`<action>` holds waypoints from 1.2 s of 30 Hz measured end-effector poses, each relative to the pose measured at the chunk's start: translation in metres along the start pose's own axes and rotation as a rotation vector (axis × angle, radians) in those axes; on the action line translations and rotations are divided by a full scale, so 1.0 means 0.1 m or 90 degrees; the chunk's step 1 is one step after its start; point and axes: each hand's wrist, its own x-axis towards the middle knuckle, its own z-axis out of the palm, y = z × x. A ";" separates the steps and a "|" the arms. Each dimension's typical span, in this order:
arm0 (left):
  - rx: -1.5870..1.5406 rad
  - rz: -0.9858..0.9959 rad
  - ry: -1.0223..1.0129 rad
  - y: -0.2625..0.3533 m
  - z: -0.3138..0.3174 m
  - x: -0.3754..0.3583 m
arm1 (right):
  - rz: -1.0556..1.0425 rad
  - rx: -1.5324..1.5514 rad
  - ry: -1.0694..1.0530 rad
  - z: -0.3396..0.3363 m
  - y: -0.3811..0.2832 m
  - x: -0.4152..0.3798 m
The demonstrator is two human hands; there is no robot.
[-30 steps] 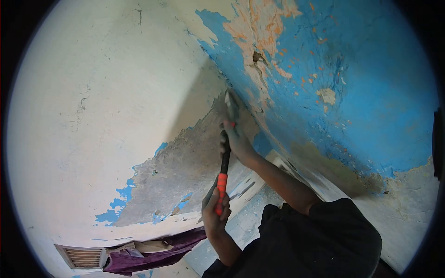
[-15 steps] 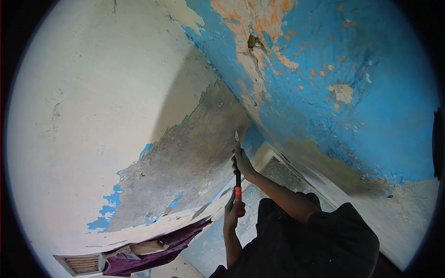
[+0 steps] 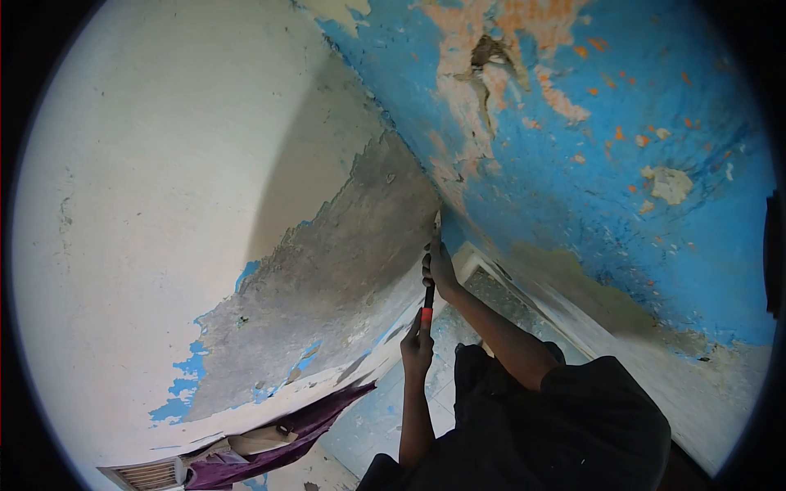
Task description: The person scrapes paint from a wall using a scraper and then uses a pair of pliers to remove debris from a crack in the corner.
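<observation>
A long tool with a black shaft and a red section [image 3: 427, 313] stands nearly upright in front of me, its pale metal tip at the wall corner. My left hand [image 3: 417, 350] is wrapped round its lower end, at the red part. Higher on the shaft, near the tip, my right hand [image 3: 439, 266] is closed round it. The tip lies beside the bare grey patch [image 3: 327, 254] of the left wall, near the edge of the blue wall [image 3: 688, 245]; whether it touches cannot be made out.
Peeled orange and pale areas [image 3: 467, 98] mark the blue wall. At the lower left are a slatted vent [image 3: 151, 475] and a purple cloth [image 3: 303, 446]. Light tiled floor [image 3: 372, 425] lies below, with a pale frame edge [image 3: 475, 258] near the corner.
Both hands and the tool have moved slightly up and to the right, bringing the tip closer to the corner. The view has shifted a little on the blue wall.
</observation>
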 end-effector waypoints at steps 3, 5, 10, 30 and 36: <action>-0.030 -0.029 0.024 -0.40 0.03 -0.16 | 0.050 -0.033 -0.005 0.07 0.04 -0.18; -0.086 -0.047 0.029 -0.40 0.04 -0.33 | 0.087 -0.050 -0.017 0.18 0.10 -0.39; -0.011 -0.047 0.016 -0.32 0.11 -0.10 | -0.023 -0.053 0.041 0.08 0.10 -0.16; -0.088 -0.016 -0.017 -0.51 0.03 -0.14 | -0.027 -0.011 0.030 0.10 0.27 -0.24; -0.105 -0.012 0.007 -0.55 0.14 -0.15 | -0.056 -0.045 0.050 0.09 0.28 -0.24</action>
